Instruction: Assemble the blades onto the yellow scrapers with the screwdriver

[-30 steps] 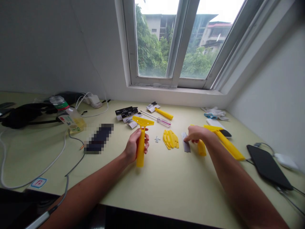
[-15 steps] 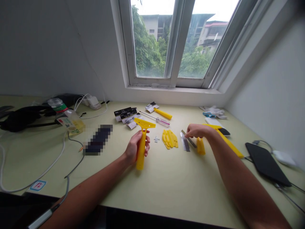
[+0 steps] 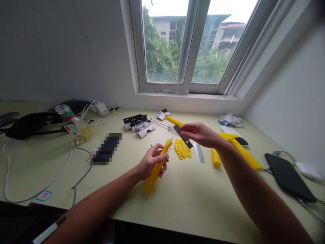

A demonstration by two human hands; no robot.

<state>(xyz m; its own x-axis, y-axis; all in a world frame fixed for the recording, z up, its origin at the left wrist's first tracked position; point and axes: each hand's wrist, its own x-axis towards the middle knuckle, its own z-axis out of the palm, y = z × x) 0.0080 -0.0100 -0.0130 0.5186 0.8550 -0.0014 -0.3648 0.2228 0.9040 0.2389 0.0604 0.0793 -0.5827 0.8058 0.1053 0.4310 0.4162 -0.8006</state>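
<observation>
My left hand (image 3: 152,162) is wrapped round a yellow scraper handle (image 3: 153,178), tilted with its head edge-on at the top. Between the fingertips of my right hand (image 3: 196,133) is a dark flat scraper blade (image 3: 186,138) with holes, raised over the desk. Below it lie several yellow plastic plates (image 3: 181,149), stacked and fanned. Another blade (image 3: 198,151), silvery, rests on the desk to their right. Small metal screws or nuts (image 3: 150,147) lie partly hidden behind my left hand.
More yellow scraper handles (image 3: 245,154) lie right of my right forearm. A screwdriver (image 3: 162,124) and printed cards (image 3: 139,126) are at the back. A plastic bottle (image 3: 76,123) and cables stand left; a black phone-like slab (image 3: 288,176) and white gloves (image 3: 232,119) are right.
My right hand has lifted the blade off the desk and carried it left, toward my left hand. My left hand has turned the scraper handle so its head now shows edge-on.
</observation>
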